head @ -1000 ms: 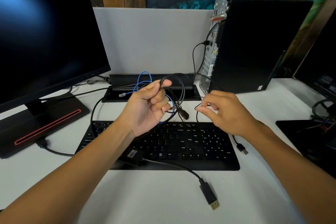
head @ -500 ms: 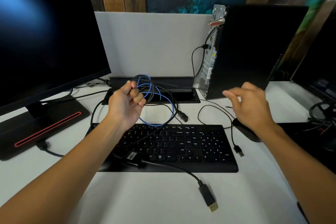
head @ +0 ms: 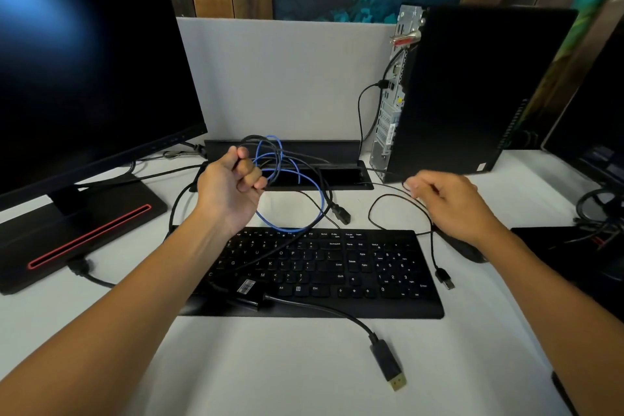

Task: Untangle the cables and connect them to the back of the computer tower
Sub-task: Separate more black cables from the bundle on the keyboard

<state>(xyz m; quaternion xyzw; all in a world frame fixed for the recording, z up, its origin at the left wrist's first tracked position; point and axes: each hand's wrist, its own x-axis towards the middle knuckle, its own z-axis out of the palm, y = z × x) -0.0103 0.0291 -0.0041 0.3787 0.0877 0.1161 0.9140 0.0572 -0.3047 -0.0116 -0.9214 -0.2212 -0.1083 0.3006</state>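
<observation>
Left hand (head: 233, 186) — raised above the far edge of the keyboard (head: 324, 270), fingers curled tight around a tangled bundle of cables: a blue cable (head: 290, 176) looped together with black cable loops (head: 270, 142). One black strand of the bundle ends in a power plug (head: 341, 214) hanging just behind the keyboard.

Right hand (head: 449, 203) — palm down over the counter (head: 287, 365), fingers loosely bent, gripping nothing; fingertips (head: 410, 185) next to a thin black cable (head: 388, 196) that curls on the counter and runs to a USB plug (head: 445, 279) lying at the keyboard's right end. Whether they touch it, I cannot tell.

Computer tower (head: 479, 88) — black, upright at the back right of the counter, its metal rear panel (head: 391, 105) turned to the left; one black cable (head: 364, 105) already plugged into it.

DisplayPort plug (head: 388, 365) — gold-tipped, lying on the counter in front of the keyboard, its lead running back to a small labelled adapter (head: 248, 290) resting on the keyboard's near-left corner.

Monitor (head: 84, 61) — dark, on a stand (head: 74, 233) with a red stripe, at left.

Cable tray (head: 344, 177) — black, recessed at the back of the counter.
</observation>
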